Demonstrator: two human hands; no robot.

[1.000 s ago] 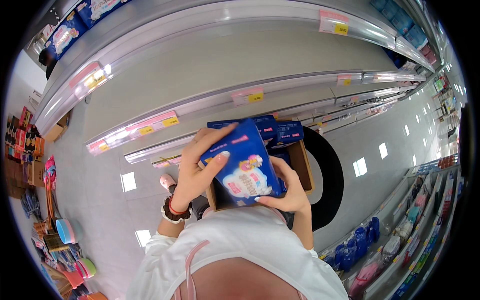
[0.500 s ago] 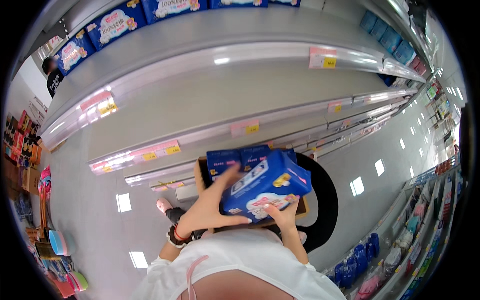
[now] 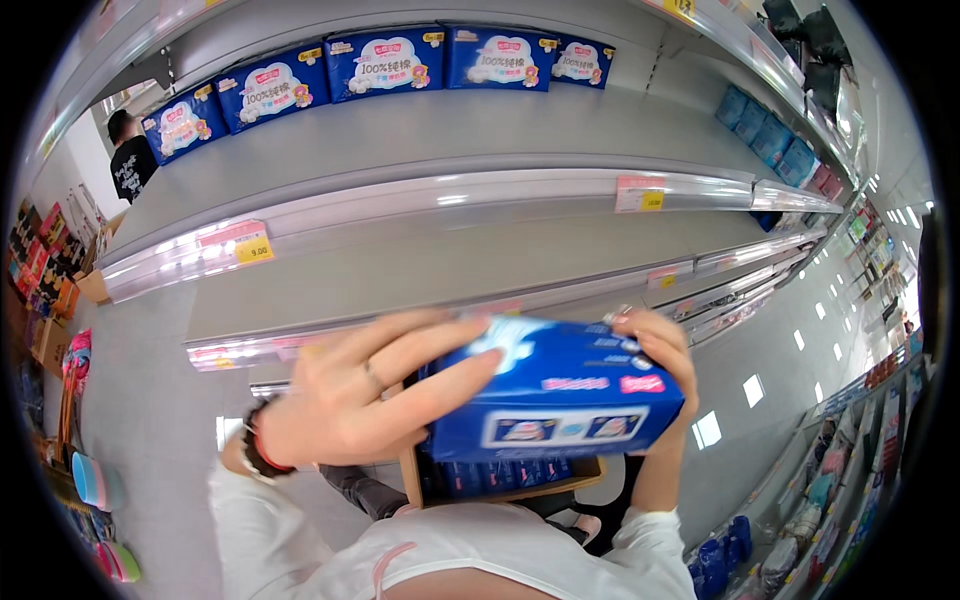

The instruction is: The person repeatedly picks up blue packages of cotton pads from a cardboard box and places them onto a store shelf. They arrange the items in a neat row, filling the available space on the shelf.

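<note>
A blue plastic-wrapped pack (image 3: 545,385) is held up in front of me, above an open cardboard box (image 3: 412,480). My right hand (image 3: 662,352) is closed around the pack's right end. My left hand (image 3: 345,390) lies against its left end, thumb and fingers bent over the edge; some motion blur softens it. More blue packs (image 3: 500,476) stand in the box beneath, partly hidden by the held one. A row of matching blue packs (image 3: 385,65) stands at the back of the upper shelf (image 3: 420,140).
A lower shelf (image 3: 400,265) runs just beyond my hands, with price tags (image 3: 237,240) along the shelf edges. Light-blue packs (image 3: 770,138) sit farther right. The box rests by a black round seat or stool, mostly hidden. A person (image 3: 130,160) stands at far left.
Both hands have lifted the blue pack up from the box towards the shelves and turned it, so its side faces me. The view has tilted up, showing more of the upper shelf.
</note>
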